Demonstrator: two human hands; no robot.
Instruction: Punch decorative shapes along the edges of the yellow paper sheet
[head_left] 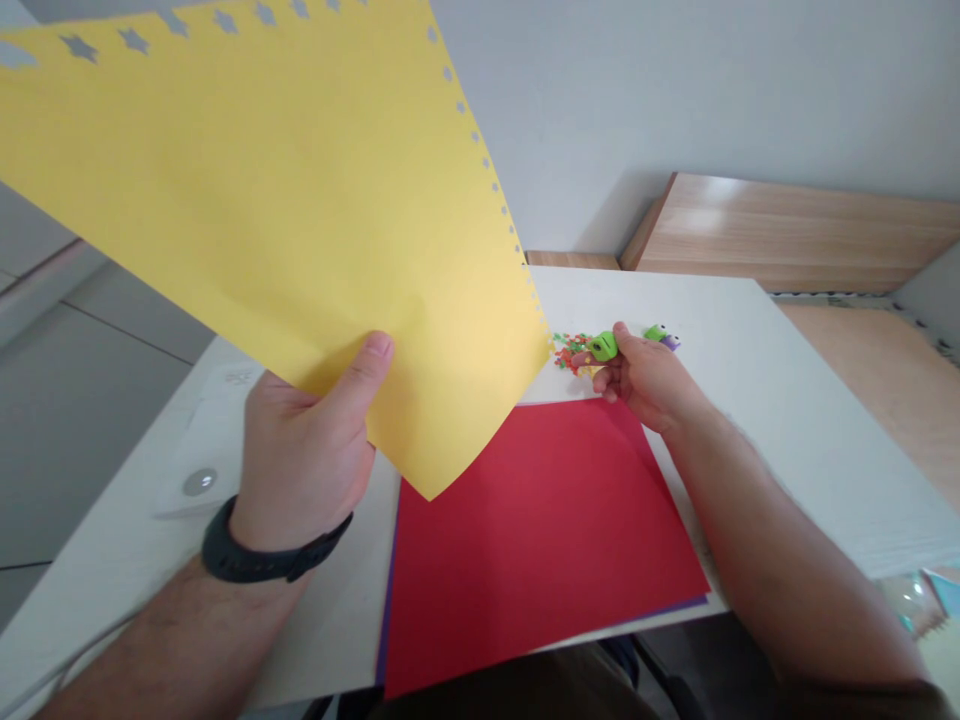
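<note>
My left hand (315,450), with a dark band at its wrist, pinches a large yellow paper sheet (300,200) by its lower edge, thumb on the front. Star-shaped cutouts run along the sheet's top edge and small holes line its right edge. In my right hand (645,375) is a small green craft punch (602,346), pinched between thumb and fingers close to the sheet's right corner. Small red, green and yellow paper cutouts (568,350) lie in a pile just behind it. More punches, one green (655,332) and one purple (671,342), lie beyond my right hand.
Red paper (540,540) lies on the white table (795,430) in front of me, with a purple sheet (694,604) showing beneath it. A white device with a round grey button (200,482) sits at left. A wooden panel (787,230) stands behind at right.
</note>
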